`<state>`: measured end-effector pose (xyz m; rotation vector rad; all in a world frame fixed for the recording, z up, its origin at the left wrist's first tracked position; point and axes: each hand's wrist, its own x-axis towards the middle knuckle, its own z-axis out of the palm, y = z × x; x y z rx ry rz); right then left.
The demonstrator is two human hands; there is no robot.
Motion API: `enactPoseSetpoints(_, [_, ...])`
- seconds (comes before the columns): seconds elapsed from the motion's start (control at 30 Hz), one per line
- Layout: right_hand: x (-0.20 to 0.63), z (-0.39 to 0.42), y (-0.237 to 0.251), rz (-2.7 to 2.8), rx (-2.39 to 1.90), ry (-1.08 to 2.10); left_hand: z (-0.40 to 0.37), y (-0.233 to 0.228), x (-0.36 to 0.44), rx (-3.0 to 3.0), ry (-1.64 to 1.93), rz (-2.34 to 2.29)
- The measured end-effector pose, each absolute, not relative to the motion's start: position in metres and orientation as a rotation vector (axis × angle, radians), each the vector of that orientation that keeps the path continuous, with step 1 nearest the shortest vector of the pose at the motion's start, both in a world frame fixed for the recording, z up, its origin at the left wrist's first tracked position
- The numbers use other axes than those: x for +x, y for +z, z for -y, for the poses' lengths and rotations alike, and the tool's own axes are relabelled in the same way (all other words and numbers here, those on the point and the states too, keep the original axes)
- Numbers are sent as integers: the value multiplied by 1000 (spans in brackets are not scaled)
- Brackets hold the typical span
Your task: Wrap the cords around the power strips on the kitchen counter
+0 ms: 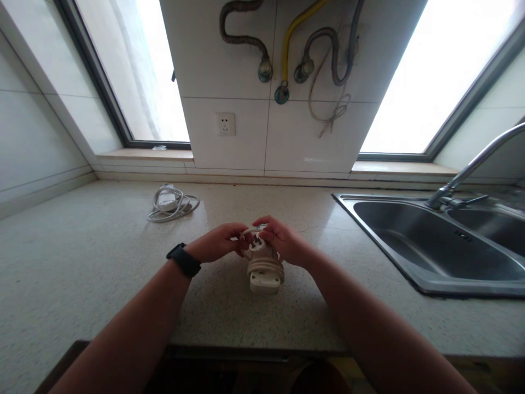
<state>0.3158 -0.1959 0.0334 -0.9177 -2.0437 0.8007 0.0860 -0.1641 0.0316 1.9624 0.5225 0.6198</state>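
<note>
White power strip (pixel 266 269) held on the countertop (pixel 82 257).
Its far end is pinched between the fingers of the left hand (pixel 217 243) and right hand (pixel 282 241).

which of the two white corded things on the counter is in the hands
The near power strip with cord wound round it, gripped by left hand and right hand. The coiled cable bundle lies untouched behind.

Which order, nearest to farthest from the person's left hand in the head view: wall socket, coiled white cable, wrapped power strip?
1. wrapped power strip: touching the left hand, centre counter.
2. coiled white cable: back left on the counter.
3. wall socket: on the tiled wall, beyond the counter.
</note>
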Motion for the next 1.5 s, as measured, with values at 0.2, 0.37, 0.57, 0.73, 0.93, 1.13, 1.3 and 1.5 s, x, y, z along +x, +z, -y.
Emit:
enactPoseSetpoints(0.2, [311, 199, 34, 2011, -892, 886, 167, 34, 84, 2018, 603, -521])
enactPoseSetpoints(0.37, [307, 196, 32, 1871, -892, 920, 175, 35, 86, 2249, 808, -593])
enactPoseSetpoints(0.57, [306, 193, 34, 1726, -909, 1017, 181, 43, 88, 2462, 1043, -571])
enactPoseSetpoints(0.73, [314, 190, 39, 1693, -853, 1076, 184, 50, 88, 2651, 999, -698])
enactPoseSetpoints(0.93, [322, 186, 42, 1620, -838, 1235, 185, 52, 88, 2777, 958, -822])
enactPoseSetpoints(1.13, [331, 175, 34, 1725, -870, 1078, 186, 51, 87, 2834, 970, -817])
enactPoseSetpoints(1.3, [347, 174, 37, 2320, -891, 543, 188, 49, 88, 2676, 920, -782])
enactPoseSetpoints(1.5, [363, 184, 50, 2689, -959, 461, 191, 50, 92, 2416, 877, -607])
